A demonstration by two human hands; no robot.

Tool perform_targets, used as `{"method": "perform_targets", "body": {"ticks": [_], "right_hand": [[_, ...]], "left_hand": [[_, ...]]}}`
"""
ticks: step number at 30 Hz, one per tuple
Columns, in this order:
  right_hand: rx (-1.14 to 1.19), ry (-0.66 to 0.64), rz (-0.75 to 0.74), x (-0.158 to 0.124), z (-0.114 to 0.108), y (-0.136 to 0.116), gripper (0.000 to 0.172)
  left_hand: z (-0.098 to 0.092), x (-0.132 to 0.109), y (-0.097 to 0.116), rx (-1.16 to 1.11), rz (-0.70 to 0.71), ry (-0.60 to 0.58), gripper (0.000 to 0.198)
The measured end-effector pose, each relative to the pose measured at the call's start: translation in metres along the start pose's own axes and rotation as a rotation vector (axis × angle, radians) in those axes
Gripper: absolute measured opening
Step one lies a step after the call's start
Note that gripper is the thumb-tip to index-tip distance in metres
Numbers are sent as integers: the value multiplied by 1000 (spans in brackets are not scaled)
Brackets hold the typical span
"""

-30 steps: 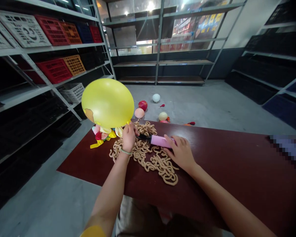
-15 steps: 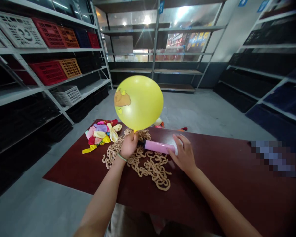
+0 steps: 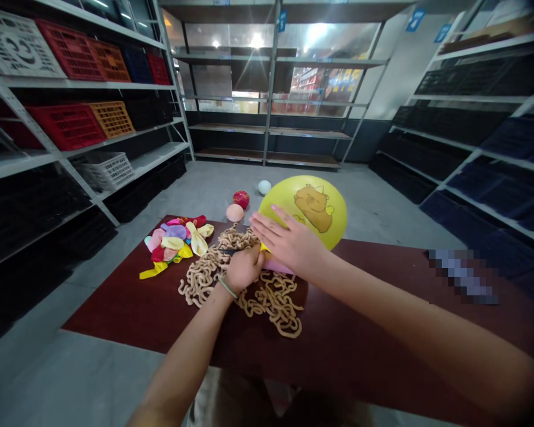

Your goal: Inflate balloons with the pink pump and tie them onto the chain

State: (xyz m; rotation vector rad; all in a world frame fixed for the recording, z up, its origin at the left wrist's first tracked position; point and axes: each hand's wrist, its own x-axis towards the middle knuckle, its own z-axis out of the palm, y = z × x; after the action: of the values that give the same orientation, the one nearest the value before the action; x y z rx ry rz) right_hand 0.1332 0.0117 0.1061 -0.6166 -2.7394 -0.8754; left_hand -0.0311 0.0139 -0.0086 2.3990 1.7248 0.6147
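My left hand [image 3: 244,270] is closed around the neck of an inflated yellow balloon [image 3: 309,196] with a brown cartoon animal printed on it. The balloon leans to the right, behind my right hand [image 3: 289,240]. That hand is open, its fingers stretched toward the balloon's neck above my left hand; its fingertips hide part of the neck. Beneath it a pink balloon pump [image 3: 278,265] lies partly covered by both hands. A tangled heap of tan cord [image 3: 276,302] spreads around and under them on the dark red table [image 3: 365,344].
Several uninflated balloons [image 3: 173,240] lie piled at the table's left. Beyond the far edge are a pink balloon [image 3: 235,212], a red one [image 3: 241,199] and a pale one [image 3: 264,187]. A blurred-out item [image 3: 463,276] lies at right. Shelves with crates [image 3: 71,124] surround the table.
The yellow balloon has tipped from upright over to the right, turning its print toward me. My right hand has let go of the pump and moved left to the balloon's neck.
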Motion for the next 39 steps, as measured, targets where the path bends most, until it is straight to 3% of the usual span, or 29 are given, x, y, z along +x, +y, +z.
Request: {"method": "perform_targets", "body": {"ticks": [4, 8, 16, 23, 28, 33, 39], "right_hand": [[-13, -112, 19, 6, 26, 1, 40], [159, -65, 95, 1, 41, 8, 34], [337, 0, 165, -14, 46, 10, 35], [198, -95, 120, -19, 53, 6, 25], [78, -93, 37, -25, 58, 13, 25], [20, -74, 3, -26, 53, 18, 24], [100, -82, 10, -26, 40, 20, 25]], "left_hand": [[-2, -1, 5, 11, 13, -44, 30], [-3, -1, 6, 8, 22, -59, 33], [3, 1, 3, -32, 29, -58, 35], [7, 2, 1, -158, 47, -36, 31], [7, 2, 2, -569, 13, -20, 39], [6, 3, 6, -1221, -214, -130, 43], [-3, 4, 5, -1332, -288, -161, 39]]}}
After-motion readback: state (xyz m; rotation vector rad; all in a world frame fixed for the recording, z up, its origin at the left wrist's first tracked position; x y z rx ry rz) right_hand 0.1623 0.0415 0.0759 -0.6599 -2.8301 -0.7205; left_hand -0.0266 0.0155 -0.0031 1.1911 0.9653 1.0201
